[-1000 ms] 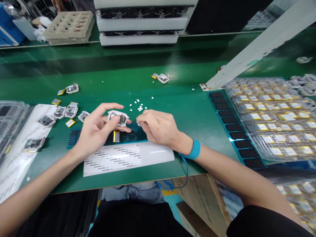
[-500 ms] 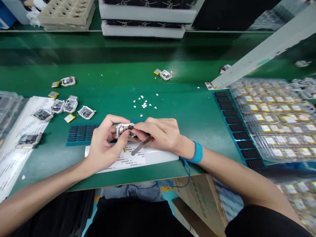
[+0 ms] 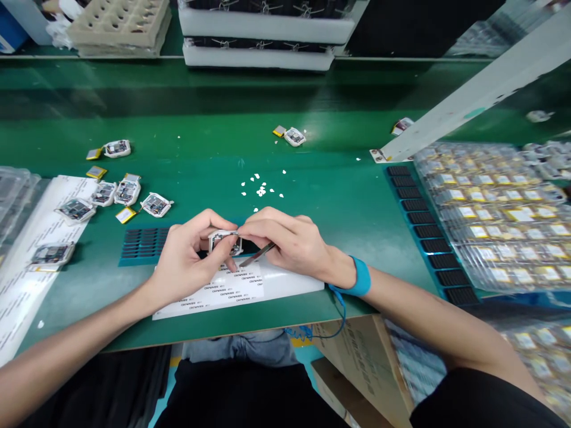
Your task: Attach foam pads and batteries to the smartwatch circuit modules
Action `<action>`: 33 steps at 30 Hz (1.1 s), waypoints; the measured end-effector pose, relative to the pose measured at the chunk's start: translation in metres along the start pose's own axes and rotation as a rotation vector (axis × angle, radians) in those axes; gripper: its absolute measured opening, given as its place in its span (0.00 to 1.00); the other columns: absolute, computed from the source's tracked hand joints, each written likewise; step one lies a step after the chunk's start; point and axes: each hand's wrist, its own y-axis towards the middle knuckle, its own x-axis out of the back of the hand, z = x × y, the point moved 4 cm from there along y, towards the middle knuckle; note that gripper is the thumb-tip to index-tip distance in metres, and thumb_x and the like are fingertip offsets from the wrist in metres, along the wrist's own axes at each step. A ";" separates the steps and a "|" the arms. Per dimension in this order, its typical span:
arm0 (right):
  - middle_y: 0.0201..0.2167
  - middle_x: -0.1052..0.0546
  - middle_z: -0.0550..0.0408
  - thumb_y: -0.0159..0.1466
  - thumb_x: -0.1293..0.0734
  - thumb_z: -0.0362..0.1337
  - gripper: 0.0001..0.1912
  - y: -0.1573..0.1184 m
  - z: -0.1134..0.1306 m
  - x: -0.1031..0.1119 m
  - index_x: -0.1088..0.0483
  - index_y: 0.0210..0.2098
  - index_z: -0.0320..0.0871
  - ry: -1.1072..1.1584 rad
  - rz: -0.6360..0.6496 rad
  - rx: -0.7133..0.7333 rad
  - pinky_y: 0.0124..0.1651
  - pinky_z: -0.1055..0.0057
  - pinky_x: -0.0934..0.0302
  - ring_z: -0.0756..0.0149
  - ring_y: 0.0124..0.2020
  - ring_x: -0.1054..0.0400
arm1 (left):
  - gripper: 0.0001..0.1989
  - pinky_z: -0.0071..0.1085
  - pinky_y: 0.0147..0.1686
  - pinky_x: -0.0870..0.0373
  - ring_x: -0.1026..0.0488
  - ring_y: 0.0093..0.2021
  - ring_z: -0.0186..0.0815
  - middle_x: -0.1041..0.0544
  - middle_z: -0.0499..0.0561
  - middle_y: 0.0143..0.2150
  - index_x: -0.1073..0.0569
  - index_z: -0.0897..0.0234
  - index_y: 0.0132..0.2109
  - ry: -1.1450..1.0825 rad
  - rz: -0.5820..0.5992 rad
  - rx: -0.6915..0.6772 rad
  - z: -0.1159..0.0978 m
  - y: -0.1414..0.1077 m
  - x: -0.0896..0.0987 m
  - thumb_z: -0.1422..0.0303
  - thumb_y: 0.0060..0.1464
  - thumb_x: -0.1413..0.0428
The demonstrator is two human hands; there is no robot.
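My left hand (image 3: 191, 255) is closed around a small white device housing (image 3: 217, 242) with a circuit board inside, its thumb across the front. My right hand (image 3: 289, 241) holds metal tweezers (image 3: 255, 255), which slant down to the left from under its fingers. The right thumb and index fingertips meet at the housing's upper right edge; what they pinch there is hidden. Under both hands lies a white sheet printed with rows of text (image 3: 232, 282). Behind the left hand is a teal pad with dark strips (image 3: 143, 244).
Several opened housings (image 3: 156, 204) with yellow-edged batteries (image 3: 126, 214) lie at left, and another housing (image 3: 295, 137) farther back. Small white pieces (image 3: 261, 190) are scattered mid-table. At right are black strips (image 3: 426, 230), stacked clear trays (image 3: 495, 220) and a slanted white post (image 3: 468, 83). A blue wrist strap's cord (image 3: 341, 309) hangs over the edge.
The housing has tilted in my left hand, so less of its inside shows. My right fingers have shifted slightly along its upper edge, and the tweezers have turned a little with them.
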 end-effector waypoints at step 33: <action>0.46 0.19 0.59 0.72 0.42 0.27 0.14 0.004 0.008 0.010 0.26 0.49 0.41 -0.377 0.168 0.122 0.25 0.78 0.40 0.77 0.34 0.25 | 0.11 0.24 0.16 0.28 0.23 0.17 0.35 0.28 0.39 0.22 0.39 0.59 0.42 -0.252 0.134 0.248 0.000 -0.002 -0.008 0.67 0.57 0.42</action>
